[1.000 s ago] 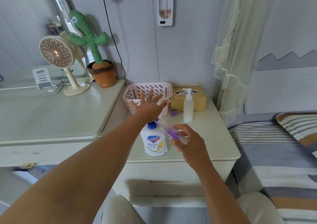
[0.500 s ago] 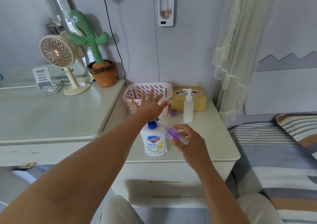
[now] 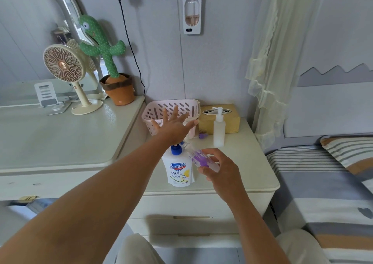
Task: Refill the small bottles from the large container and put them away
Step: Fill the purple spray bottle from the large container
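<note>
Over the nightstand (image 3: pixel 249 159), left hand (image 3: pixel 173 127) splays released fingers (image 3: pixel 176 111) above large container (image 3: pixel 178 172); right hand (image 3: pixel 221 167) grasps small bottle (image 3: pixel 200 159).

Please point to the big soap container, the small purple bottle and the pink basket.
big soap container (image 3: pixel 178 171), head view, on its label.
small purple bottle (image 3: pixel 200 159), head view, on its purple print.
pink basket (image 3: pixel 157 110), head view, on its slotted wall.

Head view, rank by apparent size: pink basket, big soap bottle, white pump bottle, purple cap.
1. pink basket, partly behind the left hand
2. big soap bottle, though nearer the camera
3. white pump bottle
4. purple cap
</note>
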`<state>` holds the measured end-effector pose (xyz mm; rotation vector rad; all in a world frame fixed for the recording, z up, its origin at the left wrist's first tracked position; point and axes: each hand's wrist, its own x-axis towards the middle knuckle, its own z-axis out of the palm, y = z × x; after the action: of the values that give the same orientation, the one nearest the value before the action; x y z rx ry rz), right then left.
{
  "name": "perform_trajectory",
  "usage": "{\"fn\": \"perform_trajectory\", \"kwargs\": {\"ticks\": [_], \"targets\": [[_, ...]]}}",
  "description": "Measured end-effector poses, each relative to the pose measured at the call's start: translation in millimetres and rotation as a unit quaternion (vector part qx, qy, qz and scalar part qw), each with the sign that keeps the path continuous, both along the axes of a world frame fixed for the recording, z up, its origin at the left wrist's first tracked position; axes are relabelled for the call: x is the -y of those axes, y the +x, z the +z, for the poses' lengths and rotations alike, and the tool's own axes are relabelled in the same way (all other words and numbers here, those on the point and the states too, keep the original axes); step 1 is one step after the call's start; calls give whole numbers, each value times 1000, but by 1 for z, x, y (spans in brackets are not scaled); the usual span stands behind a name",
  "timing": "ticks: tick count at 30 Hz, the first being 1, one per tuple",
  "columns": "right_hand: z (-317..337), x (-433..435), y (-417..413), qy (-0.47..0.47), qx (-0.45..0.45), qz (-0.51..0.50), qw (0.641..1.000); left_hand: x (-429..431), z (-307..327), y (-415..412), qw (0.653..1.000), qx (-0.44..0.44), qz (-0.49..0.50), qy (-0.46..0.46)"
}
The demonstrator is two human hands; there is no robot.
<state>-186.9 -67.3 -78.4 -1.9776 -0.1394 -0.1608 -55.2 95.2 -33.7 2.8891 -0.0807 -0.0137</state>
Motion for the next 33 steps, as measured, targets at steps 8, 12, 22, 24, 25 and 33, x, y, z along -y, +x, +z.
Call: {"fn": "perform_trajectory", "kwargs": {"ticks": [8,12,22,24,25,33], "targets": [[-7,-1,0,9,-20,4,1000,0,-13,-5,999,-1,0,-42],[-3,0,1,13,-10,4,1000,0,-6,-1,999,18,5,-26],[-10,-3,2,26,-27,6,999,-2,-15,-2,999,7,8,-40],[-11,-3,1,25,-24,6,999,-1,-15,-2,999,7,6,-38],[-10,-3,2,24,-22,6,999,-1,-14,-2,999,9,6,-36],[-5,-3,4,22,-8,8,1000,-5,-7,5,1000,19,3,-9]]}}
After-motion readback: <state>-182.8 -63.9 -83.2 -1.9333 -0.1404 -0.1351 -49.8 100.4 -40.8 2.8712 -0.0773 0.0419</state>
